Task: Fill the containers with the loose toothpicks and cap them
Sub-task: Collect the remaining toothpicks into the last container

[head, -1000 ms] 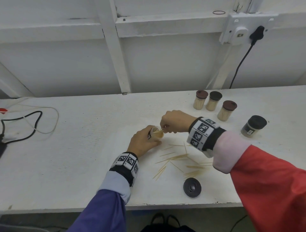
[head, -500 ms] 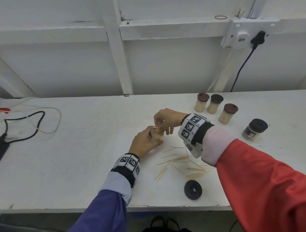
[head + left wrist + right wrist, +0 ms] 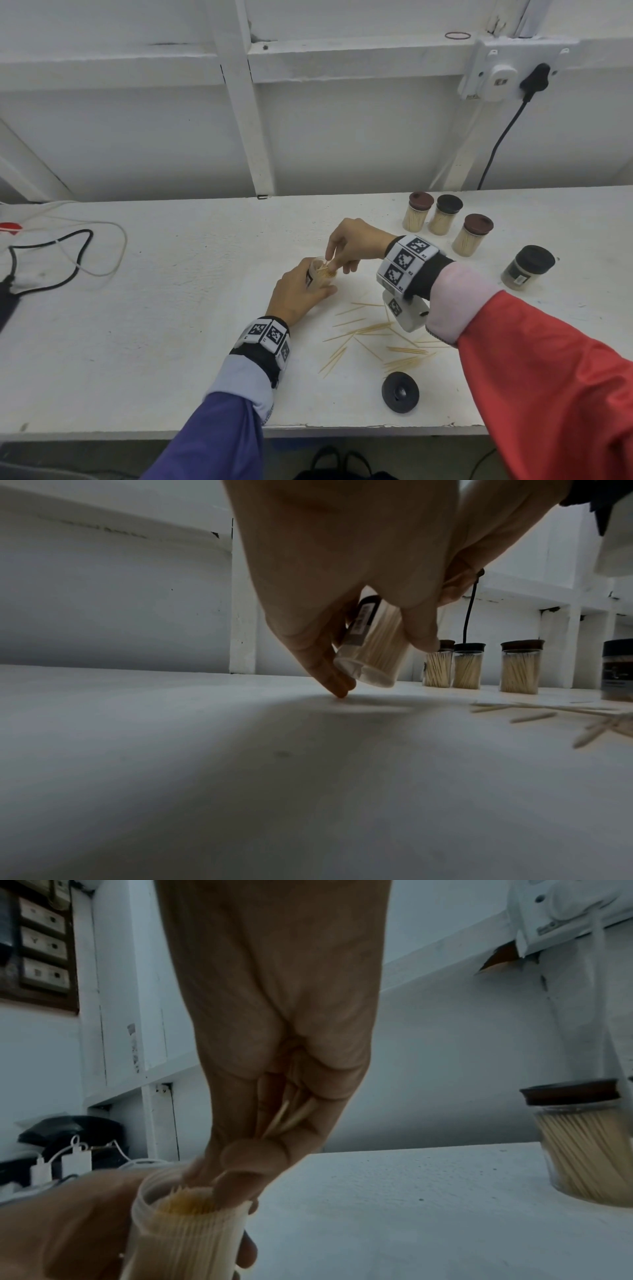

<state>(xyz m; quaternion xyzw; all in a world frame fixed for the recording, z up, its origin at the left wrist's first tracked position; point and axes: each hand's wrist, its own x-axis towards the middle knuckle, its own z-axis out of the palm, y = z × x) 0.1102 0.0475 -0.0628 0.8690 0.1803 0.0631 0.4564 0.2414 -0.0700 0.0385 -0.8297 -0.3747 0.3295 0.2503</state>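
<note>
Left hand: the left hand [image 3: 297, 297] has its fingers and thumb curled round the open jar [image 3: 321, 274], gripping it at the middle of the table [image 3: 137, 308]; the left wrist view shows the jar tilted, its base lifted just off the surface.
Right hand: the right hand [image 3: 352, 244] reaches down from 1 o'clock of the jar, fingertips [image 3: 253, 1153] pressed together and pinching a few toothpicks [image 3: 287, 1118] at the jar's mouth.
Open jar: clear, uncapped, nearly full of upright picks.
Loose toothpicks: the scattered toothpicks [image 3: 373, 335] lie flat at 5 o'clock of the jar, near the right wrist.
Cap: a black cap [image 3: 400, 391] lies on the table at 5 o'clock, beyond the scattered picks, near the front edge.
Filled jars: three capped jars [image 3: 442, 219] stand together at 2 o'clock.
Dark jar: a black-lidded jar [image 3: 527, 267] stands alone at 3 o'clock.
Cables: black and white cables [image 3: 68, 253] lie at 9 o'clock.
</note>
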